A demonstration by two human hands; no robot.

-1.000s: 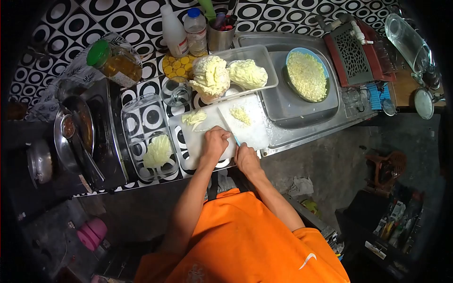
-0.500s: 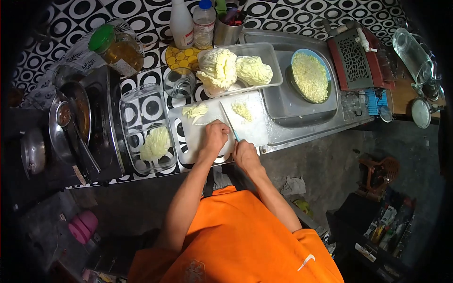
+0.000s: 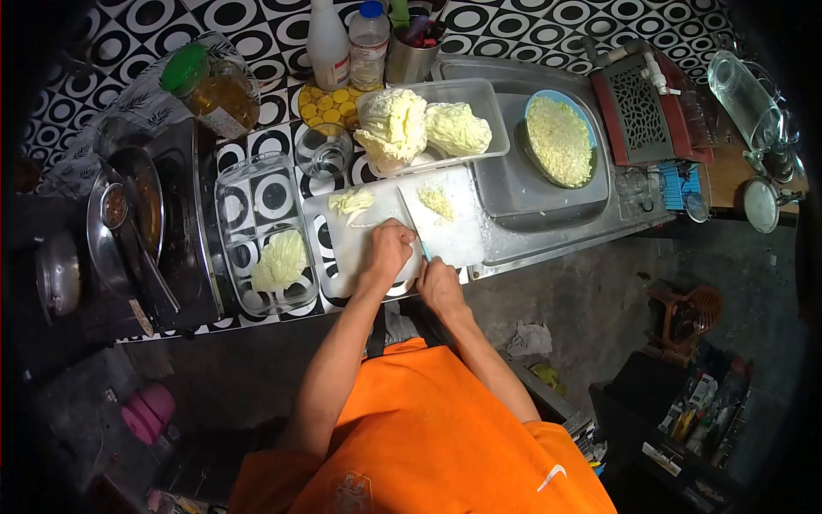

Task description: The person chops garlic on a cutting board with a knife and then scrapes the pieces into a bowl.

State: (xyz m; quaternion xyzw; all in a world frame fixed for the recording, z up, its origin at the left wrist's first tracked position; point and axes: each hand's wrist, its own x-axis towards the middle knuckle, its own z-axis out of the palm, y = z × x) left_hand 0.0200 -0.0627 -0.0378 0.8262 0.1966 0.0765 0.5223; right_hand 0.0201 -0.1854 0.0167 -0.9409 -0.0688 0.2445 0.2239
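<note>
My right hand [image 3: 440, 284] is wrapped round the light-blue handle of a knife [image 3: 414, 224], whose blade points away from me across a white cutting board [image 3: 347, 257]. Left of the blade, my left hand [image 3: 392, 245] is closed with curled fingers close to the knife; whatever is under its fingers is hidden. Beyond it on the board lies a small pile of sliced cabbage leaf [image 3: 352, 202]. Finely chopped cabbage [image 3: 437, 204] sits to the right of the blade.
Behind the board, a clear plastic tub [image 3: 492, 128] holds cabbage heads [image 3: 392, 124]. A blue bowl [image 3: 548, 97] of chopped cabbage stands in the sink [image 3: 505, 188]. To the left are a glass dish [image 3: 224, 231] with a cabbage leaf [image 3: 281, 261], a drinking glass [image 3: 324, 152] and a stove [image 3: 201, 248].
My right hand and the knife handle have shifted slightly left, closer to my left hand. My left hand stays in nearly the same place, and the view has moved slightly.
</note>
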